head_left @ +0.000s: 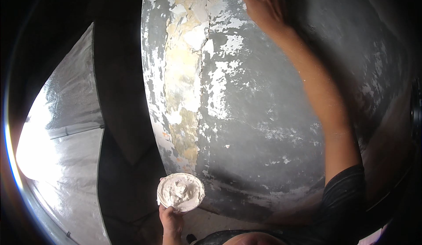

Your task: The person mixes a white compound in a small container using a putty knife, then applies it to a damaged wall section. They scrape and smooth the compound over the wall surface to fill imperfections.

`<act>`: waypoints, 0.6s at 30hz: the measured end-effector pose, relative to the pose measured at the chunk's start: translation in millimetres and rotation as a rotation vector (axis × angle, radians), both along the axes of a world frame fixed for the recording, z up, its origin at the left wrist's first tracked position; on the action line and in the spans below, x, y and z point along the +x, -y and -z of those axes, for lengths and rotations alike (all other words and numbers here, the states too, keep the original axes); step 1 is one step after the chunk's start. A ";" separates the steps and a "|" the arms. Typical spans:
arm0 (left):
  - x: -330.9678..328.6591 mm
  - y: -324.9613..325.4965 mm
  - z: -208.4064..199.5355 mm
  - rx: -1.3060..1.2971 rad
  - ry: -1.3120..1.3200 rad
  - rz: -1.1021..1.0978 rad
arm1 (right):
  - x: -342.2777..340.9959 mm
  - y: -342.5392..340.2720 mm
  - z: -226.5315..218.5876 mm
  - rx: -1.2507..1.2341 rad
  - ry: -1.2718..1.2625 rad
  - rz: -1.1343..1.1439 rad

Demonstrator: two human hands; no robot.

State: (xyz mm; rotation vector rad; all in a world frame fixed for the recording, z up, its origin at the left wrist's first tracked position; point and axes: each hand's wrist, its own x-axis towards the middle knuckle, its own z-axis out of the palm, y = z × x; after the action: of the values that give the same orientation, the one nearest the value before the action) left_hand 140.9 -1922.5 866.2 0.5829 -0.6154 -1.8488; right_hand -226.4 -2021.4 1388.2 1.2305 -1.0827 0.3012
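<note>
Far to my left, a glaring bright sheet (57, 157) washes out and I can't make out detail there. Low at centre, my left hand (171, 223) grips a round bowl of white plaster (181, 192) from underneath, fingers curled on its base, its mouth facing up toward me. Above it, a cracked strip of peeling wall (189, 82) runs vertically. Up right, my right hand (259, 3) lies flat on the wall, fingers spread, tips cut off by the frame edge.
</note>
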 end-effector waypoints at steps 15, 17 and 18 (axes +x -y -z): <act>5.4 17.2 23.0 -0.011 -0.003 0.041 | -16.0 -39.0 -25.8 0.157 -0.339 0.437; 11.8 15.4 25.0 -0.015 -0.007 0.040 | -3.7 -52.6 -23.7 0.215 -0.276 0.450; 14.7 12.9 24.7 -0.019 -0.014 0.032 | -1.0 -57.3 -21.5 0.223 -0.252 0.438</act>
State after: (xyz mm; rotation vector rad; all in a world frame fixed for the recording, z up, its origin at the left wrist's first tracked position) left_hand 155.6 -1935.5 841.4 0.5499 -0.6352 -1.8733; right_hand -227.4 -1964.1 1409.7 1.1525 -1.1509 -0.3094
